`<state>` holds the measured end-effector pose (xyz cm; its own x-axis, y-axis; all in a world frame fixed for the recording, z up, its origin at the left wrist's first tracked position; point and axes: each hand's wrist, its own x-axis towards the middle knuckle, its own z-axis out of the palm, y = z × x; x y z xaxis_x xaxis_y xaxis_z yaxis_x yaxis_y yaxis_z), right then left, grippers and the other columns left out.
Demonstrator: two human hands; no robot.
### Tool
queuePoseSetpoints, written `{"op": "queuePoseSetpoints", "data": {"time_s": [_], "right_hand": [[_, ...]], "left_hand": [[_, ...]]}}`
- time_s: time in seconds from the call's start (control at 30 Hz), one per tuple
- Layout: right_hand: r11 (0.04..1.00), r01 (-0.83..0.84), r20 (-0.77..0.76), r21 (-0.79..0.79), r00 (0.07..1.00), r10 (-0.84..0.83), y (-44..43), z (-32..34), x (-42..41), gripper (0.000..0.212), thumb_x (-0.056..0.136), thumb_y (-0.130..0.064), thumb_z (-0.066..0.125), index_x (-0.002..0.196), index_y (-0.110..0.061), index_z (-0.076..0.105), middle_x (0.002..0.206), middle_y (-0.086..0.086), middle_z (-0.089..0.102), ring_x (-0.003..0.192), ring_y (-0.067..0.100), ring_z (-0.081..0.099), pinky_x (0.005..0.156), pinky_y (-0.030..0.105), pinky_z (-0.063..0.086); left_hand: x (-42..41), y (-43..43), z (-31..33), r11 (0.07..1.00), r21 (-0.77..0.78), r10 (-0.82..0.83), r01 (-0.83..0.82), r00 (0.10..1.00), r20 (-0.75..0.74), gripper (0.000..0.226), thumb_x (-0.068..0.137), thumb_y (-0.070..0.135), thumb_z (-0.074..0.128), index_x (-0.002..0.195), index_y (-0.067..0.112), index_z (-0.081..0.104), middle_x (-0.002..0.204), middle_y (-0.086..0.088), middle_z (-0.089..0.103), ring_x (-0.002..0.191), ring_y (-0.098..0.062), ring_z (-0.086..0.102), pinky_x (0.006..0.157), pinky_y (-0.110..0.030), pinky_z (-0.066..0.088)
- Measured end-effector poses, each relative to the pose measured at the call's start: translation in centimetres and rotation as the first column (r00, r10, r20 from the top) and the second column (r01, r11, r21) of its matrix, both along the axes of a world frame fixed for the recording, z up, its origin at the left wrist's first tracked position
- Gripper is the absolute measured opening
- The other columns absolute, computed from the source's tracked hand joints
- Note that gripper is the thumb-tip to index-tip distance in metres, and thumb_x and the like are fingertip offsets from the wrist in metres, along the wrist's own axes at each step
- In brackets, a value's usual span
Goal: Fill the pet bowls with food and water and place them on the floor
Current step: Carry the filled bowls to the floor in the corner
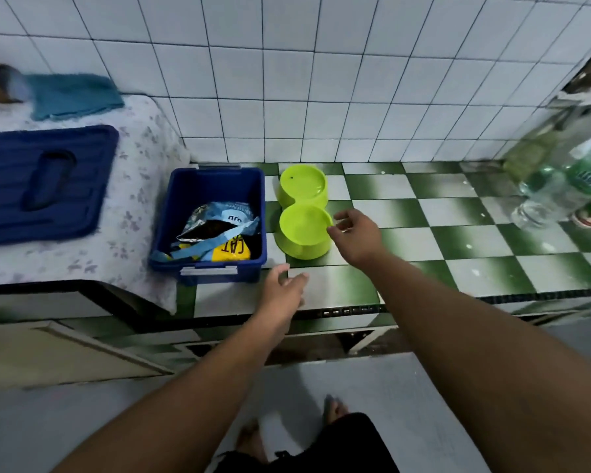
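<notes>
A lime-green double pet bowl (302, 213) stands on the green-and-white checked counter (458, 240), both cups looking dry. Left of it sits an open blue bin (212, 257) holding an opened silver-blue food bag (215, 223) and a yellow cat-food pack (232, 250). My right hand (355, 235) hovers at the near cup's right rim, fingers apart, holding nothing. My left hand (284, 291) is over the counter's front edge, below the bin's right corner, fingers spread and empty.
The bin's blue lid (45, 182) lies on a flowered cloth (133, 213) at the left, with a teal towel (72, 93) behind it. Clear water bottles (560, 189) stand at the right edge. White tiled wall behind; grey floor and my feet below.
</notes>
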<state>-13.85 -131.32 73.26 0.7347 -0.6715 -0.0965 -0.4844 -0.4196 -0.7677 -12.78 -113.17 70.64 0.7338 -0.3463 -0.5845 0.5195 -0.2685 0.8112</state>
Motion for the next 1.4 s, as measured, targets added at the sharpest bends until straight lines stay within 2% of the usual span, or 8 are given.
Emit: {"op": "queuePoseSetpoints", "data": {"time_s": [0.17,0.27,0.43,0.7,0.9,1.07,1.2,1.4], "right_hand": [[0.989,-0.132,0.003,0.059,0.991,0.132,-5.0,-0.9,6.1,0.021,0.086,-0.027,0.072,0.104,-0.022,0.062,0.098,0.007,0.068,0.084,0.025,0.066,0.077,0.036,0.056],[0.978,-0.205,-0.026,0.035,0.978,0.206,-7.9,-1.7,9.8,0.028,0.086,-0.03,0.072,0.11,-0.02,0.062,0.103,0.007,0.069,0.09,0.026,0.067,0.081,0.035,0.055],[0.958,-0.281,-0.049,-0.051,0.959,0.279,-12.1,-2.1,15.3,0.049,0.087,-0.027,0.072,0.131,-0.01,0.057,0.126,0.014,0.062,0.114,0.029,0.059,0.098,0.037,0.049],[0.883,-0.468,-0.273,-0.042,0.855,0.441,-14.5,-3.7,21.9,0.073,0.092,-0.036,0.066,0.151,-0.008,0.035,0.146,0.02,0.046,0.133,0.035,0.048,0.106,0.038,0.042],[0.872,-0.483,-0.347,0.078,0.807,0.478,-14.2,-5.8,23.3,0.062,0.093,-0.036,0.063,0.14,-0.001,0.041,0.137,0.022,0.052,0.125,0.038,0.053,0.097,0.041,0.047],[0.884,-0.452,-0.303,0.116,0.832,0.465,-14.8,-5.6,23.0,0.054,0.098,-0.03,0.055,0.144,-0.006,0.04,0.141,0.019,0.051,0.127,0.038,0.051,0.102,0.041,0.045],[0.906,-0.403,-0.273,0.129,0.864,0.424,-15.1,-5.5,21.6,0.045,0.099,-0.024,0.053,0.14,-0.008,0.044,0.136,0.018,0.055,0.122,0.036,0.054,0.092,0.034,0.044],[0.933,-0.342,-0.218,0.114,0.907,0.36,-14.9,-4.7,18.2,0.036,0.098,-0.017,0.048,0.132,-0.005,0.051,0.124,0.017,0.059,0.102,0.029,0.055,0.084,0.035,0.045]], "left_hand": [[2.6,-4.4,-1.2,0.992,-0.007,0.127,-0.128,0.989,-0.074,0.059,0.1,0.019,0.065,0.151,0.017,0.037,0.096,0.001,0.057,0.079,-0.013,0.055,0.084,-0.036,0.053],[3.8,-6.6,-2.2,0.978,0.03,0.208,-0.207,0.977,-0.047,0.06,0.099,0.016,0.064,0.152,0.015,0.035,0.12,-0.005,0.061,0.085,-0.015,0.058,0.078,-0.034,0.052],[5.0,-9.3,-3.7,0.944,0.183,0.285,-0.274,0.958,-0.032,0.07,0.093,0.032,0.071,0.153,0.021,0.037,0.149,-0.004,0.049,0.123,-0.026,0.054,0.106,-0.049,0.049],[5.6,-11.7,-5.7,0.865,0.268,0.448,-0.424,0.893,-0.035,0.112,0.048,0.068,0.065,0.151,0.031,0.042,0.148,-0.003,0.049,0.128,-0.028,0.053,0.107,-0.054,0.048],[5.5,-12.3,-6.4,0.835,0.221,0.529,-0.504,0.845,-0.07,0.098,0.054,0.066,0.068,0.146,0.044,0.045,0.148,0.001,0.048,0.128,-0.027,0.053,0.105,-0.055,0.05],[5.0,-12.7,-7.0,0.811,0.19,0.571,-0.553,0.82,-0.049,0.053,0.061,0.072,0.061,0.114,0.067,0.057,0.144,0.002,0.05,0.124,-0.027,0.056,0.104,-0.052,0.052],[4.7,-12.3,-8.9,0.814,0.178,0.557,-0.553,0.83,0.026,0.083,0.061,0.076,0.057,0.141,0.062,0.04,0.153,0.002,0.043,0.133,-0.028,0.052,0.106,-0.052,0.051],[2.8,-11.7,-5.8,0.823,0.157,0.535,-0.546,0.837,0.11,0.051,0.107,0.039,0.045,0.157,0.043,0.033,0.161,-0.002,0.039,0.14,-0.029,0.045,0.117,-0.044,0.039]]}}
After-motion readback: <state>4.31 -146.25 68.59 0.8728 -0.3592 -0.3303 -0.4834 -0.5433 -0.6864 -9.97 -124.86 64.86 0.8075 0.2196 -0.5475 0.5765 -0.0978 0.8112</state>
